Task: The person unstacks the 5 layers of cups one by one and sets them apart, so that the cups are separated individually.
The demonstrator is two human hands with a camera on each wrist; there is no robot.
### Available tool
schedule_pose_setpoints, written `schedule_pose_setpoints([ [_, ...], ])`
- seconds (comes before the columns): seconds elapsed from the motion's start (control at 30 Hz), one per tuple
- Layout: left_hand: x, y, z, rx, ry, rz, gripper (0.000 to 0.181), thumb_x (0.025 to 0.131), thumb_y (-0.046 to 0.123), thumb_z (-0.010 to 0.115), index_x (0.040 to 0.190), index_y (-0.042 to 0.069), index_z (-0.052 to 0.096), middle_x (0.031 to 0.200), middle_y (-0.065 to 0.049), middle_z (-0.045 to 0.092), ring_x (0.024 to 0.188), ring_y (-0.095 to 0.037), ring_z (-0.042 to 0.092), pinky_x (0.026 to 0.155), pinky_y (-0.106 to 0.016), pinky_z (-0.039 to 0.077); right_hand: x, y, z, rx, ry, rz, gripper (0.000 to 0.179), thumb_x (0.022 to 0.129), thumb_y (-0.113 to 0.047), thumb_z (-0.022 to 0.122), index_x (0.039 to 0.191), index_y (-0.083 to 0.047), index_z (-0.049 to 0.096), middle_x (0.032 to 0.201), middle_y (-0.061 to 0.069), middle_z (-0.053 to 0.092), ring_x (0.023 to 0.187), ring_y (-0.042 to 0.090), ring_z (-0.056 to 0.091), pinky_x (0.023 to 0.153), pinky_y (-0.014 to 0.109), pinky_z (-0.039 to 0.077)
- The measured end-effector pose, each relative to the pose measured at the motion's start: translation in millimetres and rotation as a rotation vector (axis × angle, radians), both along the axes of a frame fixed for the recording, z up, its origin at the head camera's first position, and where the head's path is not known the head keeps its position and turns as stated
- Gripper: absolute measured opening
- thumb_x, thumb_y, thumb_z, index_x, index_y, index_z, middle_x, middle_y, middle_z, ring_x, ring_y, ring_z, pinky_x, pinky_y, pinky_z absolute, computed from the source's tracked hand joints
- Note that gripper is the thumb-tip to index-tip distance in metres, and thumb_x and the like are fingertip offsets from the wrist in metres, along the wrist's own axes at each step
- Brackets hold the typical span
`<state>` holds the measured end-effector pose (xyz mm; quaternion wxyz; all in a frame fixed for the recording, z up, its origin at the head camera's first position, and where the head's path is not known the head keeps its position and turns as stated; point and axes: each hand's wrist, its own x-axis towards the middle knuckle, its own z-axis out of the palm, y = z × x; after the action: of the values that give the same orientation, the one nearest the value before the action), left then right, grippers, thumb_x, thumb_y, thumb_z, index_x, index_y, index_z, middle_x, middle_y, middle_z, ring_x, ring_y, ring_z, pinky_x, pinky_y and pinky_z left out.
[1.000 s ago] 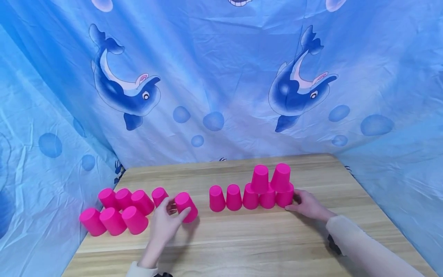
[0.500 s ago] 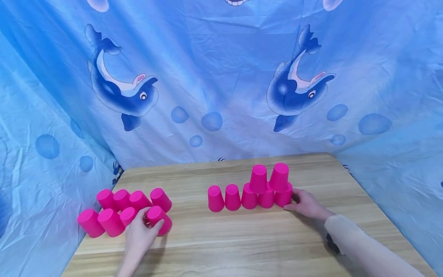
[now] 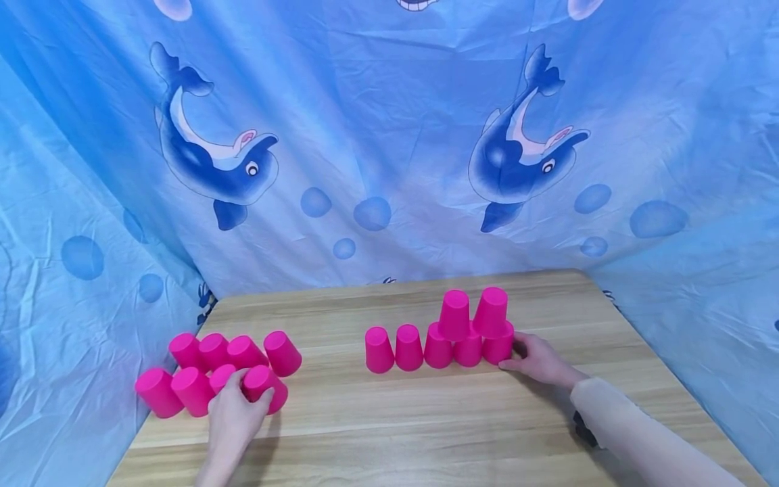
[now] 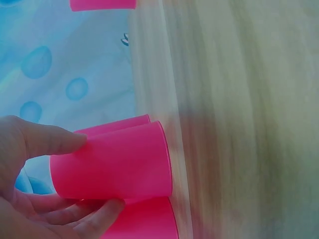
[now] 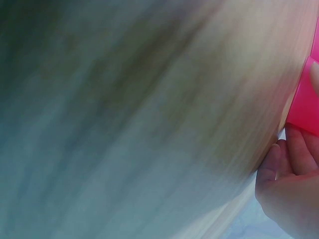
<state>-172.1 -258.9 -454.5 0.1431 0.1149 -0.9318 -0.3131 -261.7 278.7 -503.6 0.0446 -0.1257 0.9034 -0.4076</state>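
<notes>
My left hand (image 3: 233,414) grips an upside-down pink cup (image 3: 272,393) at the right end of the front row on the left. In the left wrist view, the thumb lies on one side of this cup (image 4: 114,164) and the fingers on the other; neighbouring cups sit close by. My right hand (image 3: 543,362) holds the rightmost pink cup (image 3: 499,346) of the other row at its right side, its thumb low at the front. Only an edge of that cup (image 5: 301,102) enters the right wrist view. Two cups (image 3: 455,314) stand on top of that row's right part.
A back row of pink cups (image 3: 214,350) stands behind the left front row. Two single-height cups (image 3: 379,350) form the left end of the right-hand row. The wooden table (image 3: 414,433) meets a blue dolphin-print cloth (image 3: 377,135) at the back and sides.
My left hand has carried its cup leftward from mid-table, then slid it against the front row's end. My right hand stays at the rightmost cup.
</notes>
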Motion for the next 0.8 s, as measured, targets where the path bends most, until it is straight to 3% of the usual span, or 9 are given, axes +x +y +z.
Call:
schedule_pose_setpoints([
  [0.23, -0.2, 0.4, -1.0, -0.025, 0.029, 0.019, 0.066, 0.076, 0.014, 0.077, 0.128, -0.012, 0.045, 0.111, -0.032, 0.058, 0.099, -0.048, 0.056, 0.082, -0.06, 0.046, -2.1, 1, -2.9, -0.004, 0.012, 0.002, 0.066, 0.078, -0.023, 0.08, 0.132, 0.002, 0.051, 0.129, 0.021, 0.055, 0.12, 0.041, 0.049, 0.096, 0.051, 0.042],
  [0.4, -1.9, 5.4, 6.0, -0.042, 0.086, 0.021, 0.071, 0.074, 0.012, 0.079, 0.132, -0.01, 0.044, 0.114, -0.03, 0.056, 0.101, -0.047, 0.054, 0.082, -0.061, 0.046, -2.5, 2, -4.1, 0.004, 0.009, -0.004, 0.067, 0.078, -0.024, 0.08, 0.132, 0.002, 0.051, 0.129, 0.02, 0.055, 0.12, 0.041, 0.049, 0.096, 0.051, 0.042],
  [0.5, -3.2, 11.2, 14.0, -0.066, 0.178, 0.029, 0.07, 0.073, 0.012, 0.08, 0.131, -0.009, 0.047, 0.114, -0.029, 0.056, 0.1, -0.046, 0.054, 0.081, -0.06, 0.046, -3.3, 2, -4.5, 0.005, 0.005, -0.012, 0.069, 0.078, -0.025, 0.081, 0.133, 0.002, 0.05, 0.129, 0.021, 0.054, 0.12, 0.041, 0.049, 0.096, 0.051, 0.042],
  [0.6, -5.0, 21.9, 22.9, -0.074, 0.316, 0.013, 0.065, 0.074, 0.012, 0.08, 0.128, -0.007, 0.052, 0.112, -0.027, 0.058, 0.099, -0.044, 0.055, 0.082, -0.06, 0.045, -4.0, 2, -3.7, 0.002, -0.004, -0.016, 0.07, 0.077, -0.025, 0.081, 0.134, 0.001, 0.049, 0.131, 0.021, 0.053, 0.121, 0.041, 0.048, 0.096, 0.051, 0.041],
  [0.8, -16.6, 58.8, 32.7, -0.055, 0.567, -0.119, 0.053, 0.073, 0.012, 0.081, 0.119, -0.003, 0.06, 0.099, -0.018, 0.064, 0.084, -0.034, 0.061, 0.071, -0.048, 0.049, -3.6, 1, -2.6, 0.007, -0.036, -0.042, 0.072, 0.076, -0.027, 0.081, 0.135, -0.001, 0.049, 0.131, 0.018, 0.053, 0.122, 0.04, 0.048, 0.096, 0.05, 0.042],
])
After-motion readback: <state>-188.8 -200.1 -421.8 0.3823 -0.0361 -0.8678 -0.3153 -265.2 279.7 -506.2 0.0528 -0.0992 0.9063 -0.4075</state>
